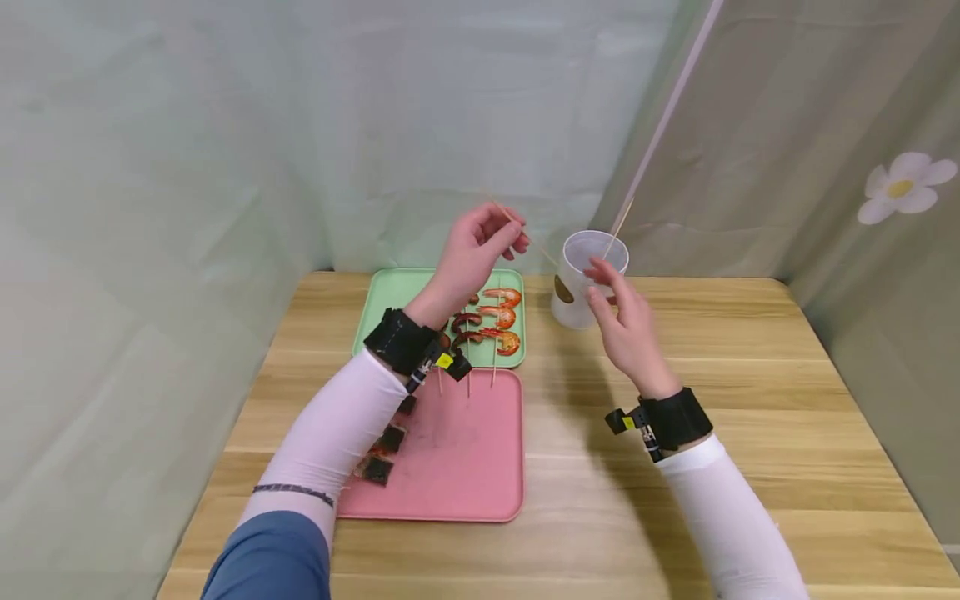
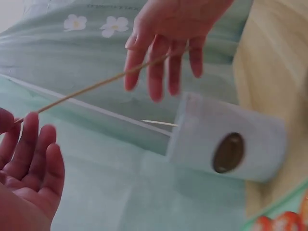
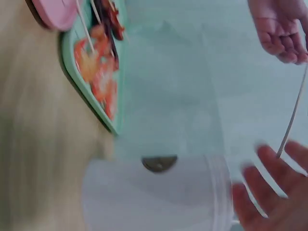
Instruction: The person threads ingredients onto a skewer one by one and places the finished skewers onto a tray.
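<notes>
The left hand pinches a bare stick near one end between thumb and fingertips. The stick slants down toward the cup, its lower end near the rim. The right hand is released, fingers loosely spread just in front of the cup; whether they touch it is unclear.

A second stick leans out of the cup, which stands upright on the wooden table. Left of it lies the green tray, bearing skewered shrimp beside dark curled pieces. The skewers' lower ends reach over the pink tray, which lies just nearer the person and bears dark squares, partly hidden by the left arm.

Black straps with small cameras circle both wrists, above white sleeves. Pale cloth hangs behind, with a white flower at the right.
</notes>
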Demonstrator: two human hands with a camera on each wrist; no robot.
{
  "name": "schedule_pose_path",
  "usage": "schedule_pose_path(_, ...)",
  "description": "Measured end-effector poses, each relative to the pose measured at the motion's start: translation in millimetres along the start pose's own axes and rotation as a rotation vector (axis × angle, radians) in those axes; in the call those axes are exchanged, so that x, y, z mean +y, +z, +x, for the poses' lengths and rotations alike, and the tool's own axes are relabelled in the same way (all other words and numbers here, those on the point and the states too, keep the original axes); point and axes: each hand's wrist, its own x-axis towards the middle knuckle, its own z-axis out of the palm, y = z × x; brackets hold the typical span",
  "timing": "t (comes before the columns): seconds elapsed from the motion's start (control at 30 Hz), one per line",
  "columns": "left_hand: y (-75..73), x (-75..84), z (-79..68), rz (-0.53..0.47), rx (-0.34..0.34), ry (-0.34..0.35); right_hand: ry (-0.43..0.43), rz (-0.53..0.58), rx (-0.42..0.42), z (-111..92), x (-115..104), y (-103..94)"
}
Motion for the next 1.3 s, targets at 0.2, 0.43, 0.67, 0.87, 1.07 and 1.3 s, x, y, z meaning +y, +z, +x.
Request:
schedule_pose_path(0.2,-24.1,-16.0,-43.7,0.020,-0.089,-0.127,0.045,0.041,-0.252,-26.0,-1.5,15.5)
schedule_pose_path(0.43,-44.3,-29.9,-74.9,0.062,-0.161,-0.214,0.026,0.087,-0.325,-47.0,-1.4,27.6)
schedule_pose_path(0.67,-52.4,-39.3,-93.3,0.061,-0.234,-0.273,0.043,0.096,-0.317,-60.3,2.6,31.8)
schedule_pose_path(0.87,-75.8,-36.9,-113.0,0.341,-0.342,-0.266,0.084,0.107,-0.289,-67.6,12.1,28.8)
schedule_pose_path(1.07,-111.8,-31.3,-143.1,0.671,-0.534,-0.266,0.117,0.106,-0.272,-74.0,20.7,20.0)
schedule_pose_path(1.3,-131.4,-33.1,-182.1,0.861,-0.726,-0.301,0.157,0.074,-0.238,-77.3,26.2,17.3)
